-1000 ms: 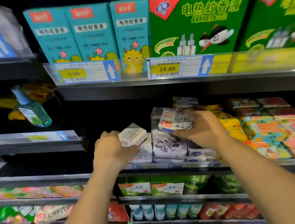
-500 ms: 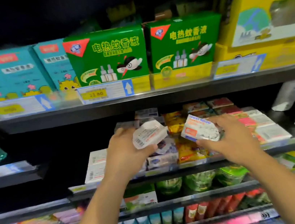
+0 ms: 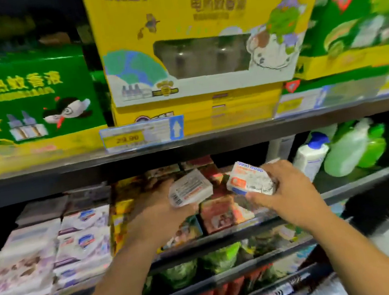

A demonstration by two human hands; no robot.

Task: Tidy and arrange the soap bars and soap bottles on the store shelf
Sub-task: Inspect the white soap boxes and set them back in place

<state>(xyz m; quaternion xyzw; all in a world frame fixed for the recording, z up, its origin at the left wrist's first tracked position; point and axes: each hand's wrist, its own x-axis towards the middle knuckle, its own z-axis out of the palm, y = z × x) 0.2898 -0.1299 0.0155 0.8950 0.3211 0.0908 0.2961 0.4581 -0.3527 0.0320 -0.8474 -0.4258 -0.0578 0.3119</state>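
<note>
— So, what's held over the shelf point(image 3: 358, 184)?
— Fingers of the left hand point(image 3: 157, 218) curl round a white soap bar point(image 3: 190, 191), barcode up; a second bar point(image 3: 250, 180) is pinched at its end by the right hand point(image 3: 289, 195). Bottles point(image 3: 311, 157) stand further right.
— Handling?
— Likely light, stiff, slick-wrapped; grip the long sides.

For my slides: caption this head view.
The left hand holds a white soap bar, right hand a blue-lettered soap bar, over the shelf.

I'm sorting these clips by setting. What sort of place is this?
Most likely a shop, probably a supermarket aisle: a price tag reading 29.90 clipped to the shelf edge, a green box and a yellow box facing out above it, and wrapped soap bars stacked below.
</note>
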